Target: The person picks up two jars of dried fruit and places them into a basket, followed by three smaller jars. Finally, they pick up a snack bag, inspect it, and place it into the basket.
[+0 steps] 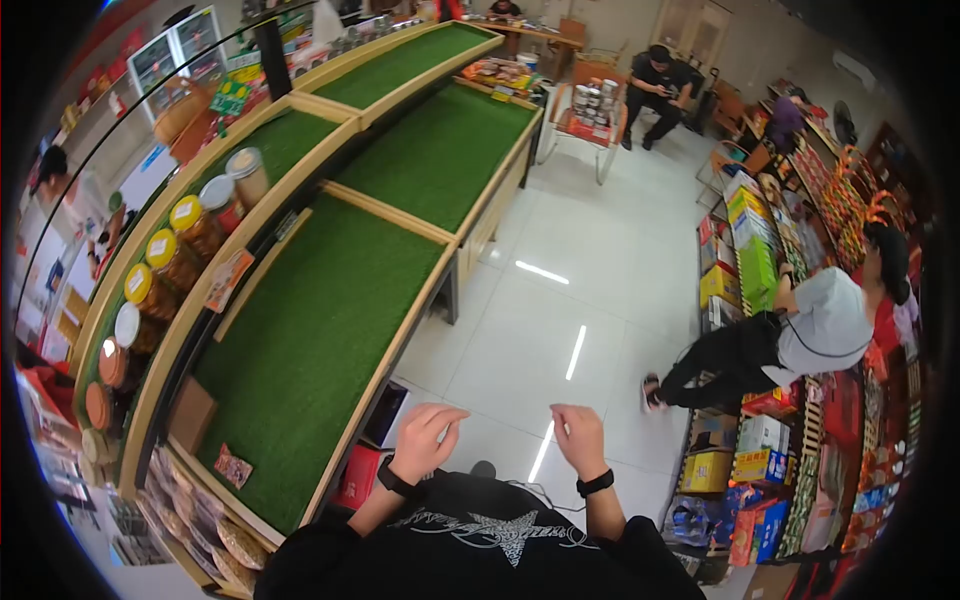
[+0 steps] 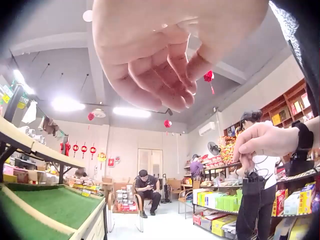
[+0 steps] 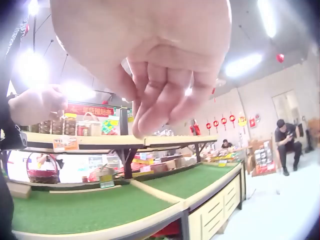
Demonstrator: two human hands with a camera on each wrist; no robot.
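My left hand (image 1: 428,440) is raised in front of my chest, its fingers loosely bent and holding nothing. The right hand (image 1: 580,438) hangs in the air opposite, a gap between the two, also empty. In the left wrist view the left hand (image 2: 170,55) shows relaxed, bent fingers, with the right hand (image 2: 262,142) farther off. The right wrist view shows the right hand (image 3: 150,65) bent the same way, and the left hand (image 3: 40,106) at the left. Nearest to the left hand is a shelf with green matting (image 1: 310,330); neither hand touches it.
Jars (image 1: 198,228) line the upper shelf, and a small red packet (image 1: 232,467) lies on the lower matting. Tiled floor (image 1: 520,330) runs between this shelf and stocked shelves at the right, where a person in a pale shirt (image 1: 825,325) stands. Another person (image 1: 658,90) sits farther back.
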